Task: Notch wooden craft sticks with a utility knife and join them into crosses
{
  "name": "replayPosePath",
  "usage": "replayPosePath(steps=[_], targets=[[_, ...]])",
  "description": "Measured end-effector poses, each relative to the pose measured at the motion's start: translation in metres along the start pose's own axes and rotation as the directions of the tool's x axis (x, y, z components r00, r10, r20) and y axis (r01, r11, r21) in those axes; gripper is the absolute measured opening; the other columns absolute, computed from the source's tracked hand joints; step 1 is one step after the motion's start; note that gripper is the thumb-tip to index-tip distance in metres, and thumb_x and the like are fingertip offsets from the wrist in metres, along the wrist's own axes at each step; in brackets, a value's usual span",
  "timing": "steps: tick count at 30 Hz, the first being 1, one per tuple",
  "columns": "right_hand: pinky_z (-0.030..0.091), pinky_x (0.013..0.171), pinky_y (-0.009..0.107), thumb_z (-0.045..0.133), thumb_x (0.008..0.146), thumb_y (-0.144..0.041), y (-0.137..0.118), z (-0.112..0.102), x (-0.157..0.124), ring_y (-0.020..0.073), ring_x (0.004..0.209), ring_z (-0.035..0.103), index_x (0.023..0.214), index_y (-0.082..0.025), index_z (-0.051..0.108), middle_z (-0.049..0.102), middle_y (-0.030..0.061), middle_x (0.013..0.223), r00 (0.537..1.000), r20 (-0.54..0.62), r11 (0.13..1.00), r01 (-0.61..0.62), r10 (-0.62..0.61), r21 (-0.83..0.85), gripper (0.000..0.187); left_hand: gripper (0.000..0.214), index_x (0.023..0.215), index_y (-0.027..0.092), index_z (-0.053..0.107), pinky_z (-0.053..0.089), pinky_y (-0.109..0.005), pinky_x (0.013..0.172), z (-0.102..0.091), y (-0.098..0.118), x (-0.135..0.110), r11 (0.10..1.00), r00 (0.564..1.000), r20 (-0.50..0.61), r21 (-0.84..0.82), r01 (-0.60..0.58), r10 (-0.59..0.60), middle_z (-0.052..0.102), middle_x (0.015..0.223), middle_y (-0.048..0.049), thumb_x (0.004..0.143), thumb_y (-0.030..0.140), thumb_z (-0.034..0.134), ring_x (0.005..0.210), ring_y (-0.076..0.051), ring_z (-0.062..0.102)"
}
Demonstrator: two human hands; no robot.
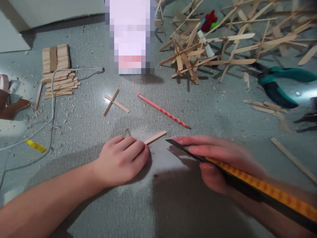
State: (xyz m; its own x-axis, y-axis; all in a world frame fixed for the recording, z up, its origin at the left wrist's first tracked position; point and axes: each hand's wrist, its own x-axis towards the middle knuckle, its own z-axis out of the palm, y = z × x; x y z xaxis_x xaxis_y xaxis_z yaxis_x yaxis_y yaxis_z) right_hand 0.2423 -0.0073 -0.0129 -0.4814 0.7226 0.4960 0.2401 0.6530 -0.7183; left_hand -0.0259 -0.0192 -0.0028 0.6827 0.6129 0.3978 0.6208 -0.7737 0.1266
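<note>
My left hand (123, 158) rests closed on the grey tabletop, its fingers curled over a wooden craft stick (157, 136). One end of the stick pokes out to the right; the rest is hidden under the hand. My right hand (220, 158) grips a yellow-and-black utility knife (247, 178), its dark blade pointing left and stopping just short of the stick's free end. A pink pencil (164, 111) lies beyond both hands. Farther left, two craft sticks form a cross (113, 101).
A pile of craft sticks (58, 66) sits at the back left, near a white cable (53, 92) with a yellow tag. A lattice of joined sticks (223, 43) fills the back right. Teal-handled pliers (277, 89) lie at the right. Wood shavings are scattered leftward. A pixelated patch covers the top middle.
</note>
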Motion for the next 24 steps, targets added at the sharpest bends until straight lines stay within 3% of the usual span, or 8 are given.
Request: replayPosePath(steps=[4, 12, 18, 21, 24], targets=[[0.063, 0.084, 0.027, 0.056, 0.101, -0.026, 0.000, 0.006, 0.002, 0.0172, 0.096, 0.076, 0.109, -0.020, 0.068, 0.078, 0.0088, 0.106, 0.994, -0.060, 0.996, -0.088, 0.087, -0.014, 0.016, 0.007, 0.090, 0.016, 0.072, 0.041, -0.032, 0.053, 0.005, 0.000, 0.000, 0.992, 0.993, 0.073, -0.081, 0.099, -0.093, 0.073, 0.081, -0.0001, 0.091, 0.021, 0.068, 0.064, -0.014, 0.061], [0.062, 0.087, 0.025, 0.060, 0.097, -0.020, 0.000, 0.008, 0.008, 0.0165, 0.097, 0.077, 0.105, -0.022, 0.068, 0.079, 0.0065, 0.106, 0.990, -0.004, 0.988, -0.142, 0.142, -0.057, 0.012, 0.008, 0.093, 0.015, 0.071, 0.040, -0.031, 0.055, 0.004, 0.002, -0.001, 0.992, 0.993, 0.083, -0.085, 0.092, -0.085, 0.071, 0.079, -0.0011, 0.092, 0.019, 0.065, 0.065, -0.014, 0.060], [0.066, 0.078, 0.029, 0.073, 0.089, -0.018, -0.001, 0.011, 0.009, 0.0187, 0.084, 0.079, 0.102, -0.027, 0.066, 0.080, 0.0023, 0.101, 0.985, 0.033, 0.982, -0.164, 0.168, -0.096, 0.017, 0.007, 0.091, 0.017, 0.069, 0.039, -0.030, 0.057, 0.005, -0.007, 0.002, 0.969, 0.996, 0.062, -0.234, 0.076, -0.063, 0.070, 0.077, 0.0009, 0.090, 0.024, 0.070, 0.064, -0.012, 0.057], [0.066, 0.075, 0.028, 0.069, 0.088, -0.010, -0.002, 0.012, 0.010, 0.0172, 0.080, 0.078, 0.097, -0.028, 0.066, 0.080, 0.0007, 0.098, 0.986, 0.020, 0.983, -0.166, 0.168, -0.073, 0.020, 0.023, 0.105, 0.019, 0.069, 0.046, -0.035, 0.076, 0.003, -0.016, 0.007, 0.971, 0.986, 0.100, -0.184, 0.153, -0.137, 0.072, 0.095, -0.0046, 0.093, 0.039, 0.068, 0.087, -0.020, 0.062], [0.066, 0.076, 0.028, 0.066, 0.088, -0.008, -0.003, 0.012, 0.012, 0.0169, 0.081, 0.078, 0.098, -0.026, 0.067, 0.080, 0.0024, 0.097, 0.982, 0.034, 0.982, -0.186, 0.187, -0.037, 0.020, 0.044, 0.129, 0.022, 0.064, 0.039, -0.052, 0.103, 0.003, -0.020, 0.012, 0.970, 0.966, 0.211, -0.157, 0.184, -0.149, 0.063, 0.132, -0.0139, 0.093, 0.046, 0.065, 0.124, -0.034, 0.053]])
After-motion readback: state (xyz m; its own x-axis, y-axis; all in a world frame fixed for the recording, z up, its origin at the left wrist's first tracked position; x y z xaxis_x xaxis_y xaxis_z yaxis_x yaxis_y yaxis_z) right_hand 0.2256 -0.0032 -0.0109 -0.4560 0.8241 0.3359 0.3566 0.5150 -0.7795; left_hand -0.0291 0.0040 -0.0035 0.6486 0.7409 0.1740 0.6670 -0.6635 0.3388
